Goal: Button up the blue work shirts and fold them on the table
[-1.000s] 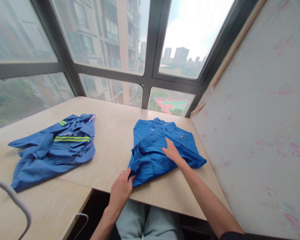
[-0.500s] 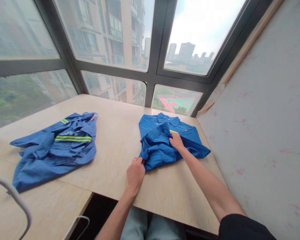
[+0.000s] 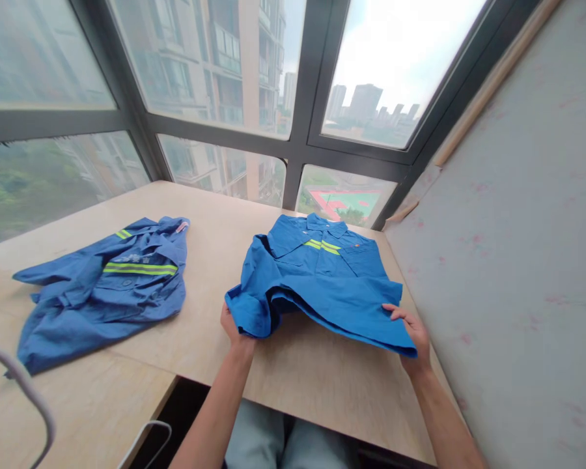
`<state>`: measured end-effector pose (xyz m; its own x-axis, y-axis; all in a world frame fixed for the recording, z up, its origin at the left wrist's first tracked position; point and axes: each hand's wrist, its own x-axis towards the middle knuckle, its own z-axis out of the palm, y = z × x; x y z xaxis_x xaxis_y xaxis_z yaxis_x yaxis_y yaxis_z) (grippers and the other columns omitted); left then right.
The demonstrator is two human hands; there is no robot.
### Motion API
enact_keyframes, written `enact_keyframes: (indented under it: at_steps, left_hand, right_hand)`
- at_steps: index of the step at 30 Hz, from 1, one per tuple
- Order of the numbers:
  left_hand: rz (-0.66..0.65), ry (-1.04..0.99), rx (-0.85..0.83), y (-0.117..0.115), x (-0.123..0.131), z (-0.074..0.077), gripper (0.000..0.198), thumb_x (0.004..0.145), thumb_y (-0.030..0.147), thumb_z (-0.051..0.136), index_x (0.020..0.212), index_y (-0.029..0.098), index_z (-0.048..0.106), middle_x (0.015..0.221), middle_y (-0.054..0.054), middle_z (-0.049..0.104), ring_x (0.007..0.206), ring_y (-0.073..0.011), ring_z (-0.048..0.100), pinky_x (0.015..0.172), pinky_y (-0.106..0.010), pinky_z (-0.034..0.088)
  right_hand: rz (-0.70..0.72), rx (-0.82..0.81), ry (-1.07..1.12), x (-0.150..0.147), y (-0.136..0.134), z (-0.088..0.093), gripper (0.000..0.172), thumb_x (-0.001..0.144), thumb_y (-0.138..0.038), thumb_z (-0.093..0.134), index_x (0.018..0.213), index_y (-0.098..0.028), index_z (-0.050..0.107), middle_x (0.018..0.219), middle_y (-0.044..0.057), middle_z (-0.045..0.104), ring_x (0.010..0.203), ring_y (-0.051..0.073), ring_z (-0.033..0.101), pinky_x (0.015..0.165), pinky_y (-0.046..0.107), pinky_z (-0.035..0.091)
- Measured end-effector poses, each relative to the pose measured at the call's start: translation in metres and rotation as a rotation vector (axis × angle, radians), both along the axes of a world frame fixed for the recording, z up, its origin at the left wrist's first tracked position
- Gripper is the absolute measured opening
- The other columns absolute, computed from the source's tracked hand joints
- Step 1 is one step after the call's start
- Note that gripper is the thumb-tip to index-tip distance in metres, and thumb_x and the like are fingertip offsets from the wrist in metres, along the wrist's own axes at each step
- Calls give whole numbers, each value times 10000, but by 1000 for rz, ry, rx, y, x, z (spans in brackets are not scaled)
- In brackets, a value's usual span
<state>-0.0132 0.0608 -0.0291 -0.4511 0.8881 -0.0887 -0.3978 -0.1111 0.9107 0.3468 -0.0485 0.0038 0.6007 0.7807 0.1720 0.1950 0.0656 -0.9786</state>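
Left hand (image 3: 233, 327) half behind shirt (image 3: 322, 280)

We find a bare strip of table (image 3: 213, 260) between the two garments, open from the near edge back to the window frame (image 3: 293, 159). The near edge under the held shirt (image 3: 322, 286) is likewise bare. On the right, the papered wall (image 3: 508, 260) stands just beside the right hand (image 3: 414, 335), leaving a narrow margin. The left hand (image 3: 234, 326) has open board on its outer side. Further left, the crumpled jacket (image 3: 102, 293) covers the surface, and a white curved rod (image 3: 32, 400) intrudes at the near left corner.
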Motion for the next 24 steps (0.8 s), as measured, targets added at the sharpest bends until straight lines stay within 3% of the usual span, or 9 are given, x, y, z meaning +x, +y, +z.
enact_keyframes:
  at_steps: [3,6,11,13,15,17,20,22,24]
  left_hand:
    - [46,0,-83,-4,-4,8,264,705,442,613,851,224,646,674,43,609,711,-153,615,719,-286,522]
    - [49,-5,-163,-17,-14,14,259,719,426,606,869,216,628,766,9,645,768,-174,632,739,-304,533]
    - [309,98,-179,-55,-39,31,273,800,384,535,1003,203,557,935,-19,614,907,-173,632,816,-316,524]
    - [450,272,-73,-74,-43,42,295,822,366,541,1065,197,541,1020,-35,606,1002,-187,618,886,-344,511]
    - [462,500,83,-93,-40,52,277,838,330,560,1077,189,558,1050,-52,614,1041,-206,604,936,-378,493]
    - [299,711,252,-109,-30,59,184,856,279,558,1009,190,608,998,-58,640,988,-213,618,926,-392,499]
    - [-196,937,476,-121,-10,59,162,880,209,522,924,216,679,944,-62,685,922,-207,648,875,-373,528]
    - [-463,1028,494,-119,3,51,224,894,194,501,994,225,699,1031,-80,703,989,-216,651,907,-382,526]
    - [-563,1106,405,-113,13,37,274,899,209,498,1100,208,684,1143,-107,688,1084,-241,631,963,-425,507]
  right_hand:
    - [-74,-212,-94,9,-29,-26,201,630,-406,597,618,-217,663,1035,105,754,950,311,686,768,407,542]
    - [-138,-232,-140,10,-43,-30,238,639,-409,574,676,-212,702,1091,114,738,987,317,681,821,425,540]
    - [-319,-232,-352,-10,-50,10,271,697,-387,570,809,-198,728,1294,140,622,1194,358,570,1040,526,415]
    - [-297,-137,-467,-29,-50,31,241,771,-348,536,844,-206,717,1283,124,623,1223,326,550,1088,524,372]
    - [-205,-13,-578,-56,-48,48,218,844,-306,508,864,-213,704,1235,109,645,1187,283,574,1083,497,393]
    - [-7,52,-617,-87,-43,55,212,901,-279,497,905,-225,701,1163,101,674,1123,254,611,1040,475,447]
    - [416,-11,-675,-134,-34,46,226,918,-260,544,1079,-249,701,1265,109,636,1199,257,577,1041,474,463]
    - [597,-90,-718,-158,-29,28,330,881,-258,621,1209,-247,660,1367,128,572,1278,279,525,1073,499,440]
    - [652,-153,-749,-171,-26,8,491,823,-260,700,1303,-225,604,1441,158,502,1346,307,457,1107,535,398]
